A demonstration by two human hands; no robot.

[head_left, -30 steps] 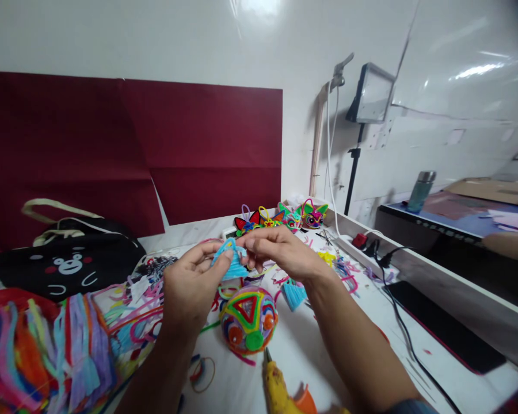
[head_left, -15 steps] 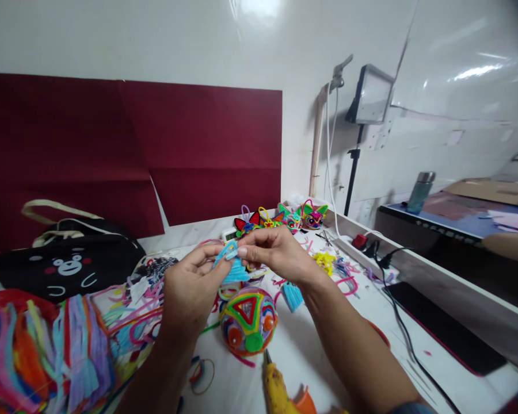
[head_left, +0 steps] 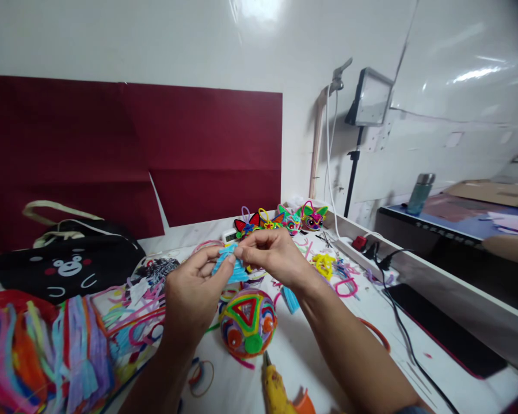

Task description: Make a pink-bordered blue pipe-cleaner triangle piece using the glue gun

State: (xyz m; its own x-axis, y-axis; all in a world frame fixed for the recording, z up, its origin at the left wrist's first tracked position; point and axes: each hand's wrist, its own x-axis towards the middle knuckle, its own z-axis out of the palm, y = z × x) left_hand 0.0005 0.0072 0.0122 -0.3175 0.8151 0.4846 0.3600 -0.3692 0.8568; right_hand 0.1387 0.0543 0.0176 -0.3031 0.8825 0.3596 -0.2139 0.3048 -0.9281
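Note:
Above the table, my left hand is closed on a light-blue pipe-cleaner piece, its strands laid side by side like a fan. My right hand pinches the top of the same piece, thumb against fingers. Just below the hands sits a round ball covered in coloured pipe cleaners, with a red triangle, orange spots and a green disc. A second light-blue piece lies on the table, partly behind my right wrist. The nozzle of a yellow glue gun points up at the ball.
Bundled pipe cleaners and a black bag occupy the left. Finished pipe-cleaner figures stand at the back. To the right are yellow pipe-cleaner pieces, a power strip with cables and a black phone-like slab.
The loop that stood up at the top of the light-blue piece now looks pressed down between my fingers. Both hands have stayed in nearly the same place.

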